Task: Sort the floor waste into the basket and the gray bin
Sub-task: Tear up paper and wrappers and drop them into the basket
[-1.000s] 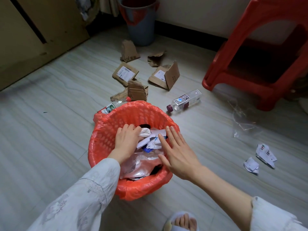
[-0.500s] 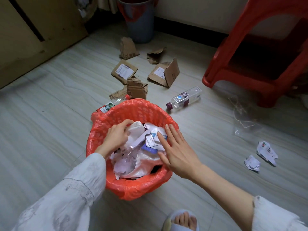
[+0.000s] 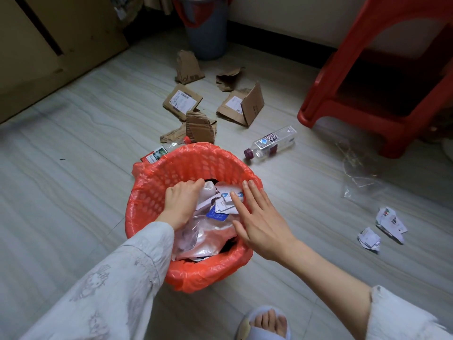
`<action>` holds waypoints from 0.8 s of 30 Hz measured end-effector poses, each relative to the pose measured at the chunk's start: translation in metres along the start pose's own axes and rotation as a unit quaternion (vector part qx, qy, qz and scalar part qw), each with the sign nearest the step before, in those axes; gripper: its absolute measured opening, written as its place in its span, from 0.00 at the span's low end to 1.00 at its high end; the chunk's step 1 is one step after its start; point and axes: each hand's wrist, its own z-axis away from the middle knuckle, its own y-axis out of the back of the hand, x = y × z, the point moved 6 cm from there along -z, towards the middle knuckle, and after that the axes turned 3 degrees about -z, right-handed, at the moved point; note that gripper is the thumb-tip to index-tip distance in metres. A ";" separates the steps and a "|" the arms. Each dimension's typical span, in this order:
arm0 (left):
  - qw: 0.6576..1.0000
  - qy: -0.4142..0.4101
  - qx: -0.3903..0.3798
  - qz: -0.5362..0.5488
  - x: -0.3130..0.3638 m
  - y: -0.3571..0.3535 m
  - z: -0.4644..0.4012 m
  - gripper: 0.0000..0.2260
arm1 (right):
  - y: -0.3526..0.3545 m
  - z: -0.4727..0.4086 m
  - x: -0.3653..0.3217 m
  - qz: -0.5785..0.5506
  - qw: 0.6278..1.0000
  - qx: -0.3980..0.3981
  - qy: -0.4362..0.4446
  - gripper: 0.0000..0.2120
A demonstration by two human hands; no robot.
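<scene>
We're in a home here, a plain lived-in room. Pale wood-grain floor (image 3: 73, 192) underfoot, a red plastic stool (image 3: 382, 94) off to the side, a gray bin (image 3: 206, 33) lined with a red bag against the wall. Torn delivery cardboard (image 3: 182, 102) with shipping labels litters the floor, and there's a foot in a soft house slipper (image 3: 264, 325), with a cartoon-print pyjama sleeve (image 3: 110, 290).

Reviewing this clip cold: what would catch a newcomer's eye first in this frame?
First, the orange-lined basket in the centre, stuffed with paper and plastic, with both hands in it: the left hand grips a white wad and the right hand lies flat on the pile. Next, the torn cardboard pieces strewn on the floor beyond it, toward the gray bin at the wall. A clear bottle lies right of the basket, near the red stool.
</scene>
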 end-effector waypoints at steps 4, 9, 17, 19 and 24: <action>0.999 0.016 0.042 -0.005 -0.013 0.011 0.000 0.15 | 0.001 0.000 -0.001 -0.006 1.000 -0.020 -0.012 0.27; 1.000 0.010 0.027 0.010 -0.010 0.021 -0.005 0.16 | 0.006 -0.002 0.000 -0.032 0.997 -0.075 0.003 0.26; 0.998 0.012 -0.023 0.065 -0.004 0.051 0.024 0.20 | 0.045 0.013 0.007 -0.067 0.990 -0.119 0.016 0.27; 0.997 -0.010 -0.011 0.081 0.004 0.068 0.033 0.20 | 0.063 0.022 0.007 -0.065 0.991 -0.116 0.014 0.27; 0.979 -0.126 0.027 0.159 0.057 0.112 0.048 0.18 | 0.106 0.051 0.025 -0.054 0.994 -0.098 -0.004 0.23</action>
